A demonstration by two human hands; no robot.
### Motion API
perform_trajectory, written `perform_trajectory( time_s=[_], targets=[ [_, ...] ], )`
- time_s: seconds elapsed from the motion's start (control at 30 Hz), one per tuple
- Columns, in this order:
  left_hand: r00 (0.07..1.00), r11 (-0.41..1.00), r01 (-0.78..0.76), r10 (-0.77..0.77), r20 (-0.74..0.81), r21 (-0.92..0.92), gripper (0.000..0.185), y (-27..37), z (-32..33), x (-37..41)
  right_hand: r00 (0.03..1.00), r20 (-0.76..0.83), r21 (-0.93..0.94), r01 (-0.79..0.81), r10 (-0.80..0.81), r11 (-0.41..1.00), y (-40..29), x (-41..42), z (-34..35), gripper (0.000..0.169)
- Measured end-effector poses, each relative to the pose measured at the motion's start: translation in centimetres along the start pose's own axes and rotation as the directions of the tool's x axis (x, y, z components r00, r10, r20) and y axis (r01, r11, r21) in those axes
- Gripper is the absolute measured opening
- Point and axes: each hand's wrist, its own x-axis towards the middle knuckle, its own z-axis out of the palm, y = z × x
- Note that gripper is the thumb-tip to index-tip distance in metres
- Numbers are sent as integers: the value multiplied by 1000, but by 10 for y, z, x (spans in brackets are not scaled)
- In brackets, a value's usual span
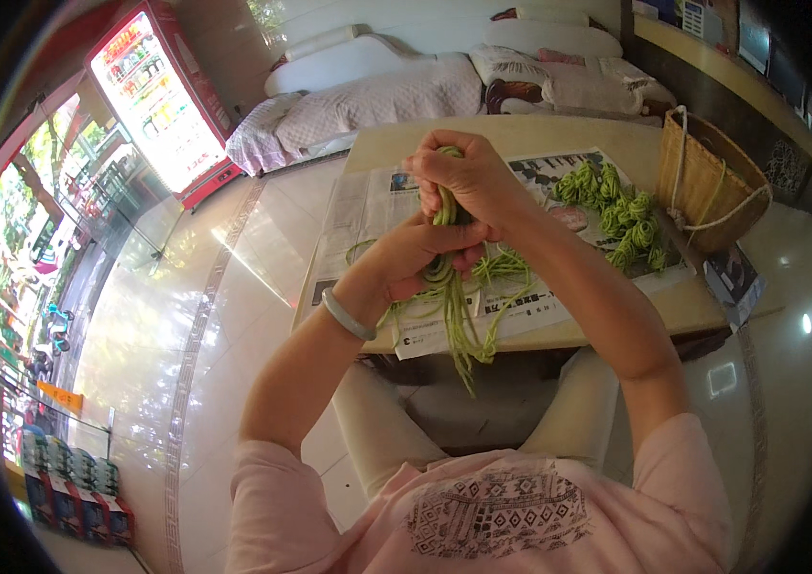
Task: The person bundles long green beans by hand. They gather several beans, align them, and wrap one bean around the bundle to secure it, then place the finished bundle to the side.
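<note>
Both of my hands grip one bundle of long, thin green strands [458, 326], which look like yardlong beans, above the near part of the table. My right hand [474, 168] is closed around the looped upper end. Just below it, my left hand [442, 247], with a pale bangle [348, 316] on the wrist, wraps the middle of the bundle. Loose ends hang below my left hand, past the table edge. More loose green strands [503, 267] lie beyond on the newspaper [370, 208]. Several knotted green bundles [621, 215] rest to the right of my hands.
A woven basket [707, 183] with a white rope handle stands at the right of the table [406, 136], beside a dark box [734, 283]. Covered sofas [384, 86] line the back wall. A lit drinks fridge [158, 107] stands far left, near packs of goods [76, 488].
</note>
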Motion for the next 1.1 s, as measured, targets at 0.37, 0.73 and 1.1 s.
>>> perform_trajectory(
  time_s=[0.37, 0.73, 1.1],
  targets=[
    [915, 853, -344, 212, -343, -392, 22, -24, 8, -25, 920, 259, 557, -392, 295, 732, 69, -30, 4, 40],
    [638, 921, -167, 372, -674, 351, 26, -58, -30, -48, 850, 239, -26, -477, 469, 878, 115, -112, 36, 25],
    [770, 835, 502, -313, -555, 226, 46, -123, -50, -82, 732, 343, -333, -491, 588, 805, 129, -88, 12, 18]
  ],
)
